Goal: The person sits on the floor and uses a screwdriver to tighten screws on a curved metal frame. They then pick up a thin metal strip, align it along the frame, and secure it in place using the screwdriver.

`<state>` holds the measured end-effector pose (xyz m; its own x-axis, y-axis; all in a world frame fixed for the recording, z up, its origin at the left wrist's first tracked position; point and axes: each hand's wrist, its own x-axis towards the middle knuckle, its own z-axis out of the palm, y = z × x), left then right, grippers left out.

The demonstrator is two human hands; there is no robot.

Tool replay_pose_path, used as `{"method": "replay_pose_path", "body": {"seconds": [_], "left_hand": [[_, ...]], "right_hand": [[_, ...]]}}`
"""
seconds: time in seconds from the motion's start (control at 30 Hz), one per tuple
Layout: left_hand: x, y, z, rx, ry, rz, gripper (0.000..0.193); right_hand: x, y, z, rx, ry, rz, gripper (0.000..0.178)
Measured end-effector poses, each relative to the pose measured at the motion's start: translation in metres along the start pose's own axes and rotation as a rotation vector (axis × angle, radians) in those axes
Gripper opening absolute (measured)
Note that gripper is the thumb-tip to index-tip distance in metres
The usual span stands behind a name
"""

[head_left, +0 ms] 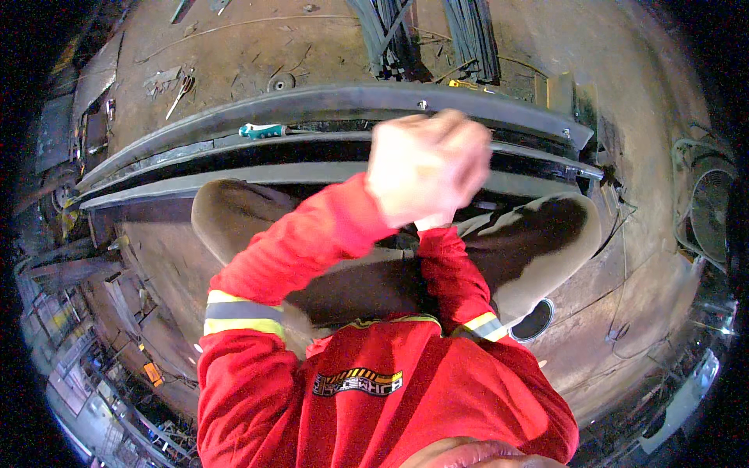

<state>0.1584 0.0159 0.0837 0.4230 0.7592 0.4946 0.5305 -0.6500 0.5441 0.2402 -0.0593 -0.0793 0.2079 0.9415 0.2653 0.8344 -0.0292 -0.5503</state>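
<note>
My left hand (406, 168) is raised over the long dark metal profiles (328, 144) that lie across in front of my bent legs. Its fingers look curled, though motion blurs them. My right hand (465, 175) is pressed close behind it and mostly covered, so its fingers do not show clearly. Anything between the two hands is hidden. To the left of the hands, a screwdriver (263, 132) with a teal and white handle rests along the profiles. A bright bolt-like fitting (423, 104) sits on the far profile.
Two bundles of thin metal strips (472, 39) lie beyond the profiles. Scissors-like tool (183, 93), small wheel (282, 82) and yellow-handled tool (468, 86) are on the brown floor. A round fan (711, 203) stands at right; an orange object (152, 374) lies at lower left.
</note>
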Motion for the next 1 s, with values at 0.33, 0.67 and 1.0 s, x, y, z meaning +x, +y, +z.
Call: {"method": "replay_pose_path", "body": {"seconds": [0.33, 0.67, 1.0], "left_hand": [[0.023, 0.007, 0.221, -0.095, -0.617, 0.559, 0.018], [0.008, 0.005, 0.241, -0.113, -0.834, 0.398, 0.023], [0.003, 0.024, 0.220, 0.032, -0.919, 0.158, 0.021]], "right_hand": [[0.004, -0.004, -0.003, -0.009, -0.003, 0.015, 0.028], [0.009, -0.003, -0.011, 0.000, -0.023, 0.033, 0.028], [0.005, -0.006, -0.013, -0.010, -0.021, 0.026, 0.028]]}}
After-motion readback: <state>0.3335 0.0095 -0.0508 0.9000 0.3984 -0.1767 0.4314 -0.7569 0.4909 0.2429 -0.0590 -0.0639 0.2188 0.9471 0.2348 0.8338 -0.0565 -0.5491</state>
